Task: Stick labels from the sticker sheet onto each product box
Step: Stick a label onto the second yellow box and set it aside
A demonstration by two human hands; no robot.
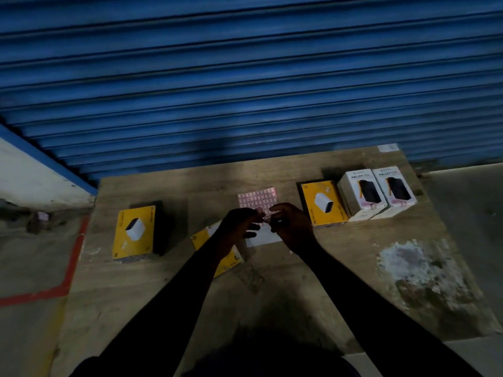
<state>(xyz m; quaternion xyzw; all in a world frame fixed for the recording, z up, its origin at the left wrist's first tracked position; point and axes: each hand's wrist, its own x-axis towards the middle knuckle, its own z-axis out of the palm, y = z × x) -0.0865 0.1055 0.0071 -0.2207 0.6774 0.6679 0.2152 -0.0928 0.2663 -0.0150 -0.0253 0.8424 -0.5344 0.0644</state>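
Ribbed blue shutter (245,77), scuffed board (340,268), gridded sticker sheet (255,198), pink label (264,217)

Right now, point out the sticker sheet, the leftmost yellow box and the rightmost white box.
Sticker sheet (255,198), head view, on its grid of labels.
Leftmost yellow box (134,231), head view, middle of its top face.
Rightmost white box (394,186), head view, on its printed top face.

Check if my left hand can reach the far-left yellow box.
Probably yes: only bare table lies between the left hand and that yellow box, though it seems to pinch a label.
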